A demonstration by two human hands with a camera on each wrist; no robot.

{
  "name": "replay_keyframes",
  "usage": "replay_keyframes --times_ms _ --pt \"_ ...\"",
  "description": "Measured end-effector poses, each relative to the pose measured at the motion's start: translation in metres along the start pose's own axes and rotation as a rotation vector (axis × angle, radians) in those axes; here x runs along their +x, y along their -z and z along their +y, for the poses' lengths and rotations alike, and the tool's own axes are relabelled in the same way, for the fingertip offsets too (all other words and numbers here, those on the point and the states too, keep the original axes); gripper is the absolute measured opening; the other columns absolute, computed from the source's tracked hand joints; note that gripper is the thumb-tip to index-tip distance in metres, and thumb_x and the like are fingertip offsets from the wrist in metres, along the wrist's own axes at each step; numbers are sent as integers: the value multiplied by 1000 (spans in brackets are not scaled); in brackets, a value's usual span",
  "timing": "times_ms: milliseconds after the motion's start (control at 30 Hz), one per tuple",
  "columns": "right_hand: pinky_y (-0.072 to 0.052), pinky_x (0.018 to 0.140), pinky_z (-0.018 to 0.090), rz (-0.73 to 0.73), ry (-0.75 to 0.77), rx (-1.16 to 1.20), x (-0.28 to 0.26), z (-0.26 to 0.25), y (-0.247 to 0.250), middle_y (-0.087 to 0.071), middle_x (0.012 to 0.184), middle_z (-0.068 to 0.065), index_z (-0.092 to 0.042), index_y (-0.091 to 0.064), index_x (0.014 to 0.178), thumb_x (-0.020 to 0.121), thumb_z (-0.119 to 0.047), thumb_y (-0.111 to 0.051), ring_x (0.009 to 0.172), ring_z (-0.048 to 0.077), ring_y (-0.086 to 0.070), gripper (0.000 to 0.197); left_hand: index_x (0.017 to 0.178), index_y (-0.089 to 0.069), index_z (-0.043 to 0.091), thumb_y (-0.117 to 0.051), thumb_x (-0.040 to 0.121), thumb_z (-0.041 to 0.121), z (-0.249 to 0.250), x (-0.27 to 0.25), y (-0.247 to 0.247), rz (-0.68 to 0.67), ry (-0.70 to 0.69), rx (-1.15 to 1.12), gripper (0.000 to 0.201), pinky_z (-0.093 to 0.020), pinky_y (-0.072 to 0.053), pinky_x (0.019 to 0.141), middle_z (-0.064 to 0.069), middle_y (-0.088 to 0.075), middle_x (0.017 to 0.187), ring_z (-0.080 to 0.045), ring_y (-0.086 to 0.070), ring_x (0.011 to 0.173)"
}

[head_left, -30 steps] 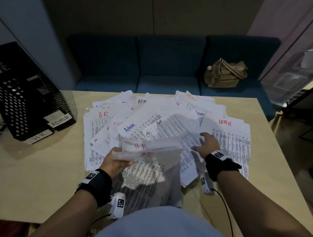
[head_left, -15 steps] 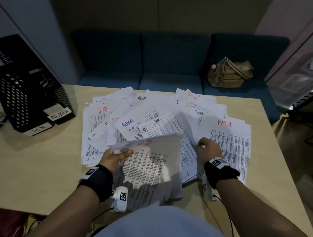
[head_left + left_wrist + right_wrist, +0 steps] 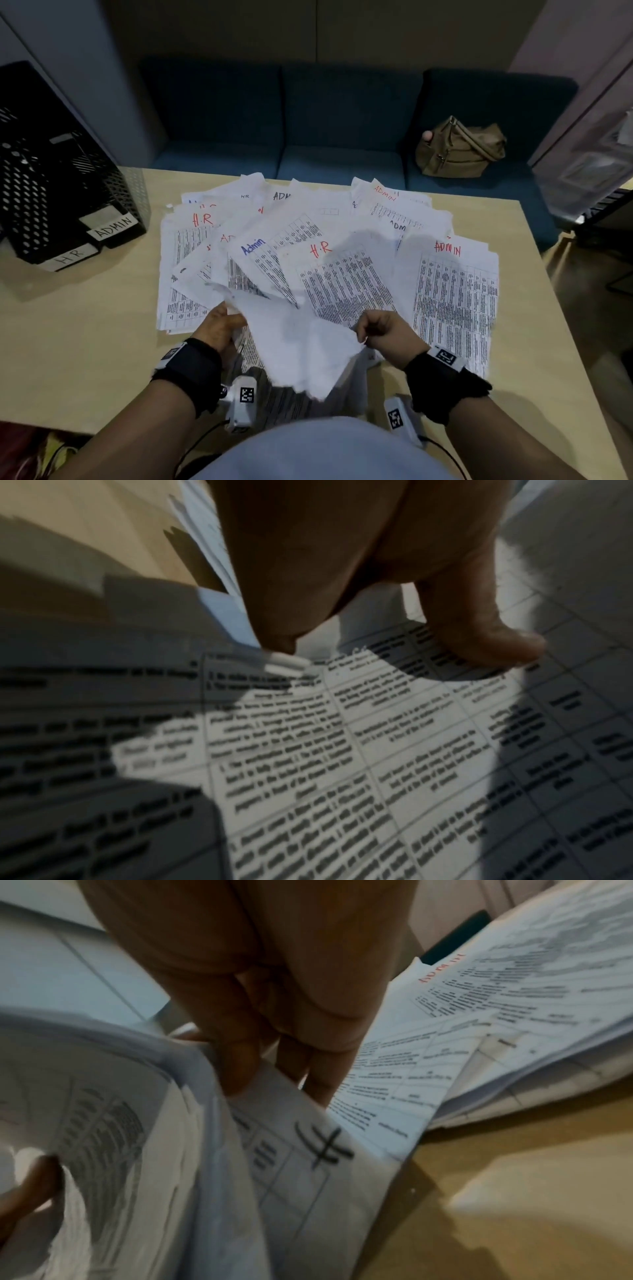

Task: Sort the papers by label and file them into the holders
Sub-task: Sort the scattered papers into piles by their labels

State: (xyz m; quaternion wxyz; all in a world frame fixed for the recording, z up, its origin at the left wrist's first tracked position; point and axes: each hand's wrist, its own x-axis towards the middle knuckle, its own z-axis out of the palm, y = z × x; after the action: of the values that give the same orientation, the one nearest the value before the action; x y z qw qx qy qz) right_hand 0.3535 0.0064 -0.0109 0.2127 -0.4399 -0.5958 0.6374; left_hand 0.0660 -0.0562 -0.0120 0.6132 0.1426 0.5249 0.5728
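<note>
Barely started on this one: the black perforated metal holders tagged HR and ADMIN sit far left on the pale wooden worktop, and I can't see any sheets in them. The big fan of white printed papers with handwritten HR/ADMIN labels lies unsorted. My left hand grips one edge of a small lifted bundle of sheets, my right hand pinches the other edge (blank side up), right above the spread's near edge.

Matt paper sheets (creased) on smooth wood table.
</note>
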Motion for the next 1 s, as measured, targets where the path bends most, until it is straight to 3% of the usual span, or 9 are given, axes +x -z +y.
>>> replay_keyframes --times_ms 133,200,333,500,633,733,800,867,1000 --pt "-52 63 28 228 -125 -139 14 -5 9 -68 97 6 -9 -59 74 69 22 -45 85 9 -66 35 52 -69 9 -75 56 -6 4 -4 1 40 -3 115 17 -11 -43 38 -3 -60 40 -7 -54 33" --pt "-54 66 30 493 -168 -430 26 -6 28 -59 114 8 -14 -59 101 74 5 -59 92 17 -62 33 68 -70 9 -75 34 -12 7 -2 5 22 14 149 40 -11 -46 43 -1 -64 45 -4 -58 38" --pt "-48 95 42 468 -365 -617 43 1 50 -54 128 16 -10 -38 136 64 -27 -84 116 31 -55 87 127 -55 10 -96 44 34 4 3 18 7 34 139 96 -47 -42 105 -16 -66 123 -24 -62 116" --pt "-51 90 37 477 -425 -602 41 12 47 -56 122 16 -12 -55 120 58 -37 -87 101 29 -58 74 94 -58 18 -73 82 14 13 -23 -12 -9 69 158 20 -34 -38 103 -1 -71 86 -11 -66 80" --pt "-44 99 45 406 -514 -859 41 15 38 -45 128 18 -9 -42 130 54 -46 -86 120 37 -44 96 99 -61 10 -69 85 11 12 -25 -13 9 78 222 16 -29 -45 91 8 -76 74 0 -70 70" --pt "-52 75 36 421 -459 -767 44 17 37 -61 99 15 -8 -56 103 68 -32 -78 92 32 -60 48 97 -65 12 -66 87 7 14 -26 -19 -50 68 312 12 -20 -45 84 16 -74 72 9 -67 70" --pt "-47 62 30 559 -310 -537 41 20 34 -64 83 13 -10 -60 87 82 -15 -64 79 32 -61 9 103 -67 9 -67 86 8 17 -26 -18 -115 55 304 17 -15 -44 79 14 -76 85 11 -67 80" --pt "-46 62 26 649 -167 -290 33 18 32 -66 77 8 -15 -62 80 85 -3 -59 77 29 -62 14 117 -65 4 -78 70 23 21 -24 -12 -146 37 258 52 -24 -39 93 5 -73 112 4 -64 104" --pt "-55 74 30 378 -63 106 18 7 17 -72 67 -4 -8 -66 80 73 10 -64 72 18 -65 19 112 -64 7 -97 30 43 21 -18 0 -67 20 106 95 -37 -40 100 -4 -74 107 -15 -66 107"
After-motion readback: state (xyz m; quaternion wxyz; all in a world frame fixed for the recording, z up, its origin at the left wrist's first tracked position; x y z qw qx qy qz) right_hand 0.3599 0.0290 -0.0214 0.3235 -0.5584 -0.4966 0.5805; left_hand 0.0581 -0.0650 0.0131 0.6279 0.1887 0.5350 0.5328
